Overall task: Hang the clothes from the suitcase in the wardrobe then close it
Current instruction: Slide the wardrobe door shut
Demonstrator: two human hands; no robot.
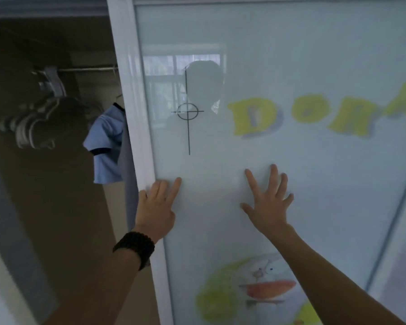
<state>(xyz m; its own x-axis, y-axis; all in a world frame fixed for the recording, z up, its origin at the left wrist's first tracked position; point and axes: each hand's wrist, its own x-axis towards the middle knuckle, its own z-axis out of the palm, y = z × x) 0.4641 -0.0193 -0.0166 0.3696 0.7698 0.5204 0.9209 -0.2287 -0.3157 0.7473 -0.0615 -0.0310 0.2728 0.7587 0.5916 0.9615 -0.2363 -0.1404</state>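
I'm pressing both palms flat on the sliding door (291,66) of the wardrobe (45,207). Left hand (156,207) is sitting right by the door's white frame edge (138,137), index + middle fingers (175,187) stretched up, clamped on nothing. Right hand (268,202) is further in on the glass, fingers splayed apart, nothing held. Opening is lying to the left of both hands, so I reckon the push needs to go leftward, along the door's track; left hand is nearer the gap. Light blue shirt (106,146) is hanging inside off the rail (87,69), just beside the door edge, maybe at risk of snagging. Suitcase not in view.
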